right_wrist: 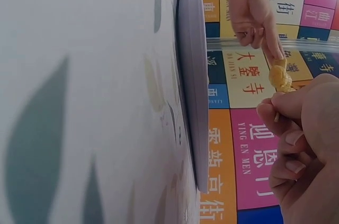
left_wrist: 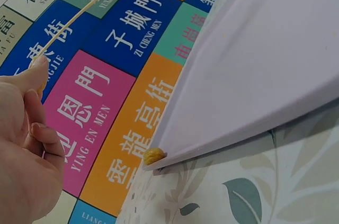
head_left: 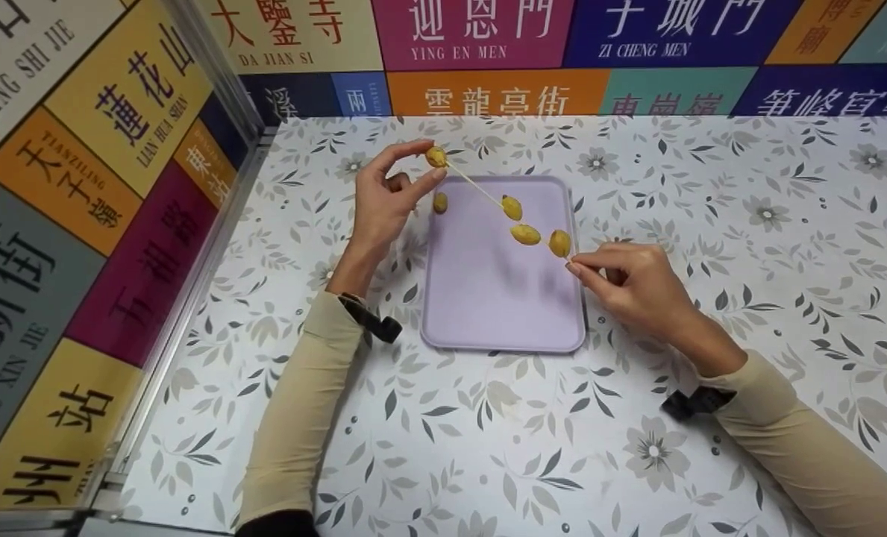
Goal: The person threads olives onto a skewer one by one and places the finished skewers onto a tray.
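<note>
A thin pale skewer (head_left: pixel 474 184) is held over a lilac tray (head_left: pixel 503 313), carrying several oval yellow fruits. My left hand (head_left: pixel 387 198) pinches one yellow fruit (head_left: pixel 436 156) between thumb and finger at the skewer's far left end. A bare length of stick separates it from three fruits grouped toward the right, among them the middle fruit (head_left: pixel 524 234). My right hand (head_left: pixel 637 287) pinches the skewer's short near end, just below the last fruit (head_left: pixel 559 243). Another yellow fruit (left_wrist: pixel 154 155) lies loose in a corner of the tray.
The tray rests on a table with a leaf-patterned cover (head_left: pixel 652 455). Colourful panels with lettering (head_left: pixel 480 33) stand along the back, and more panels (head_left: pixel 130 112) line the left side. Dark wrist cameras (head_left: pixel 372 319) are strapped to both wrists.
</note>
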A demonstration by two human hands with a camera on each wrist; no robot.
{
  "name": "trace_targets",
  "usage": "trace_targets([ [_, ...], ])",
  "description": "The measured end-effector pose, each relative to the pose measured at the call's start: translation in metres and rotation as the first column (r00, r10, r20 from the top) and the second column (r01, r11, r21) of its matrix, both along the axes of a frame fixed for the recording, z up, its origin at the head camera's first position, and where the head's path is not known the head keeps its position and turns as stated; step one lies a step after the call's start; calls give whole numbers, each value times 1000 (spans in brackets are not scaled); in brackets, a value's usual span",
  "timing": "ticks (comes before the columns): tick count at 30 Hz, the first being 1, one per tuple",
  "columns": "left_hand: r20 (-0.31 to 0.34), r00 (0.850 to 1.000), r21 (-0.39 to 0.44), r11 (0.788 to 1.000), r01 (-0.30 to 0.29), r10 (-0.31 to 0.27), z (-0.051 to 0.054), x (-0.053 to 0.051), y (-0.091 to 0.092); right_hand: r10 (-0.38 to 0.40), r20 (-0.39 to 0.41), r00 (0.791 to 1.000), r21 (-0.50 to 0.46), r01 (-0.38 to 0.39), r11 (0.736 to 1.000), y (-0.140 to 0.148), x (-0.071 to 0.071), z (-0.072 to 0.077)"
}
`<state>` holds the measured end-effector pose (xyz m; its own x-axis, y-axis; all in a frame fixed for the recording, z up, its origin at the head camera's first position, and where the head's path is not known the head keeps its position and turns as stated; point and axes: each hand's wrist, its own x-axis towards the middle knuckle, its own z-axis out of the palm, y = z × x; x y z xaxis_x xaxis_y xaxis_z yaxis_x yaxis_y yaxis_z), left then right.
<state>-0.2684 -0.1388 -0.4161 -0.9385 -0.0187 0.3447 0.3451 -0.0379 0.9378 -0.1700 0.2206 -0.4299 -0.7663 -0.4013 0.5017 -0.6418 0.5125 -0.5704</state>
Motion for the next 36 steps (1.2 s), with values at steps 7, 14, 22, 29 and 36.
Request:
trace_targets([
  [7, -77, 997, -71, 997, -33, 28, 3, 1, -4, 27, -2, 1000, -15, -27, 1000, 0, 0, -1],
  [14, -81, 996, -84, 996, -27, 20, 4, 1, -5, 27, 11, 1000, -27, -27, 999, 0, 0, -1],
  [22, -69, 997, -74, 996, -46, 41, 6, 4, -3, 13, 42, 999, -16, -13, 1000, 0, 3, 1],
  [29, -108, 993, -5, 999, 37, -37, 9, 4, -1, 8, 41, 999, -43, -6, 999, 0, 1, 1],
  [36, -39, 996, 61, 995, 81, -79, 15, 8, 0, 2, 22, 1000, -76, 0, 997, -2, 0, -1],
])
